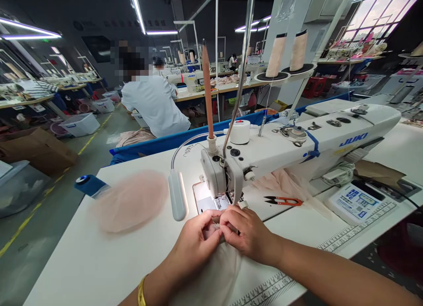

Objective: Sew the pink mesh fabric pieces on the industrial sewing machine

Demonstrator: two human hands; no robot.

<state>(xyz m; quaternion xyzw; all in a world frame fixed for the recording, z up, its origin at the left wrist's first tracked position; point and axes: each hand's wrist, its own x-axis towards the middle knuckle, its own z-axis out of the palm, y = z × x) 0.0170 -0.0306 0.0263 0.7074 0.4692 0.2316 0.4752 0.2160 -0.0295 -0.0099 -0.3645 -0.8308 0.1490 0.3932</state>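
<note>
Both my hands meet just in front of the needle area of a white sewing machine [277, 152]. My left hand [200, 235] pinches the edge of a sheer pale fabric [220, 270] between thumb and fingers. Close against it, my right hand [246, 231] grips the same fabric, its fingertips bent inward. The cloth hangs down from my fingers toward the table's front edge. Behind my fingers, the presser foot [220, 203] is partly visible under the machine's lit head. What lies right between my fingertips is mostly hidden.
Orange-handled thread snips [283, 200] lie right of the machine head, near more sheer fabric [280, 182]. A grey lamp [177, 196] stands left of the needle. Farther left are a blurred pink fabric piece [132, 202] and a blue thread cone [89, 185]. A person in white [155, 103] sits ahead.
</note>
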